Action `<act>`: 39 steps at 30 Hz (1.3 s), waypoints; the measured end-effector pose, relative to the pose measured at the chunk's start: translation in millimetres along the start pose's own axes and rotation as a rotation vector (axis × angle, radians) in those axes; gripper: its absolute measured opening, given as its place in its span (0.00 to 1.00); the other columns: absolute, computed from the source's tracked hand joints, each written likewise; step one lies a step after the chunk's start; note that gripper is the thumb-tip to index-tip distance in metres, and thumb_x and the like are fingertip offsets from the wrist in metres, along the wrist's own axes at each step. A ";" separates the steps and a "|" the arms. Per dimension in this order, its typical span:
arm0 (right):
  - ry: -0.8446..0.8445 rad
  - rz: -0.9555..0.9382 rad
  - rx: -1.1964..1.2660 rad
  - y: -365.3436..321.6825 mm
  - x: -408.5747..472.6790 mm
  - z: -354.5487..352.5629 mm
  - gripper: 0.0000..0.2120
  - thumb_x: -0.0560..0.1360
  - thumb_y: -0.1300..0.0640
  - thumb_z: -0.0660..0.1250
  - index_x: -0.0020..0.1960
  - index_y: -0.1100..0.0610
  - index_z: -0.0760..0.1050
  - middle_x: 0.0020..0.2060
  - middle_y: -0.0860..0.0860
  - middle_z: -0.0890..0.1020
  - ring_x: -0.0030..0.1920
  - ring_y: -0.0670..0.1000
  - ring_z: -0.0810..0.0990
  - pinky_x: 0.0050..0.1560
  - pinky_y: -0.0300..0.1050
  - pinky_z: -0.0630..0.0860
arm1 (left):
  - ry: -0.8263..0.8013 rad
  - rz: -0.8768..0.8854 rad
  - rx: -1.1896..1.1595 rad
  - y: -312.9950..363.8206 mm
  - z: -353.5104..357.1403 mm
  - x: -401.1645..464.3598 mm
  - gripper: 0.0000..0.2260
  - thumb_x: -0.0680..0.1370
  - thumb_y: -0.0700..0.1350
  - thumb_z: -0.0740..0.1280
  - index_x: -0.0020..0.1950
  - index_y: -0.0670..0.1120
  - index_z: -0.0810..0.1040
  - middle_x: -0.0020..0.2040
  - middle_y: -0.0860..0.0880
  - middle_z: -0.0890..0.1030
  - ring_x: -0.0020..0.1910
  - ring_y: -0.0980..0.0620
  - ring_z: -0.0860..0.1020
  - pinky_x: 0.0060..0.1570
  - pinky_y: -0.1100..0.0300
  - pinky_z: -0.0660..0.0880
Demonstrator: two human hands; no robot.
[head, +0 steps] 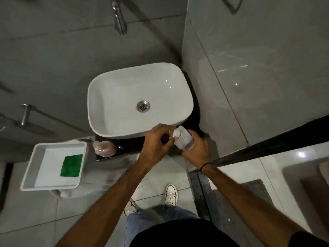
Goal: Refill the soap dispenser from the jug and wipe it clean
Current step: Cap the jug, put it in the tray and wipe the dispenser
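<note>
Just right of the frame's centre, below the basin's [114,97] near rim, the soap dispenser [185,139] is held above the dark worktop [131,145]. The right hand [195,150] wraps its body from below and the right, fingers curled round it. The left hand [154,141] comes in from the left, its fingertips closed on the pump top [176,133]. The bottle's long axis tilts up and left, so the pump points toward the left hand, which is the nearer one for unscrewing it. The pinkish jug [105,148] lies on the worktop to the left, well apart from both hands, beside the grey tray [35,168] holding a green cloth [72,164]. The cap looks not yet off.
</note>
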State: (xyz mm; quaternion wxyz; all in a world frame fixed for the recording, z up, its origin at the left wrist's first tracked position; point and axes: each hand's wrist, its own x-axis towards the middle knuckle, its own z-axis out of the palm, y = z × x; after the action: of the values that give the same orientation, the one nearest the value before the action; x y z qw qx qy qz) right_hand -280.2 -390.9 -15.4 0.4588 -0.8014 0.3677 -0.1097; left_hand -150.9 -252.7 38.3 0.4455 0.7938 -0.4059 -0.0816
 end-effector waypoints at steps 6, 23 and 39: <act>-0.135 -0.141 -0.082 -32.9 -5.5 0.2 0.37 0.61 0.58 0.81 0.70 0.52 0.75 0.60 0.53 0.83 0.59 0.55 0.81 0.60 0.51 0.80 | -0.142 -0.060 0.280 17.0 -25.3 1.3 0.12 0.74 0.47 0.76 0.54 0.43 0.86 0.47 0.45 0.83 0.41 0.47 0.82 0.44 0.60 0.78; -0.282 -0.225 -0.226 -65.1 -2.4 28.0 0.37 0.57 0.48 0.84 0.63 0.51 0.77 0.53 0.51 0.85 0.53 0.54 0.84 0.54 0.52 0.82 | -0.283 -0.175 0.694 19.1 -75.3 -13.1 0.31 0.73 0.49 0.74 0.74 0.59 0.67 0.65 0.54 0.80 0.60 0.47 0.78 0.54 0.49 0.78; -0.309 -0.278 -0.205 -64.2 -0.9 33.5 0.34 0.56 0.47 0.80 0.61 0.49 0.79 0.46 0.49 0.87 0.46 0.51 0.85 0.45 0.45 0.82 | -0.207 -0.433 0.234 -0.2 -57.7 -32.6 0.30 0.70 0.59 0.73 0.69 0.51 0.72 0.60 0.51 0.82 0.56 0.50 0.82 0.54 0.56 0.80</act>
State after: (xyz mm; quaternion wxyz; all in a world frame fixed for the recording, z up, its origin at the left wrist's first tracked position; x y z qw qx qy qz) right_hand -232.2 -348.5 18.6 0.4061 -0.8942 0.1883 -0.0099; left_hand -143.9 -192.3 64.6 0.2790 0.8956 -0.2766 -0.2085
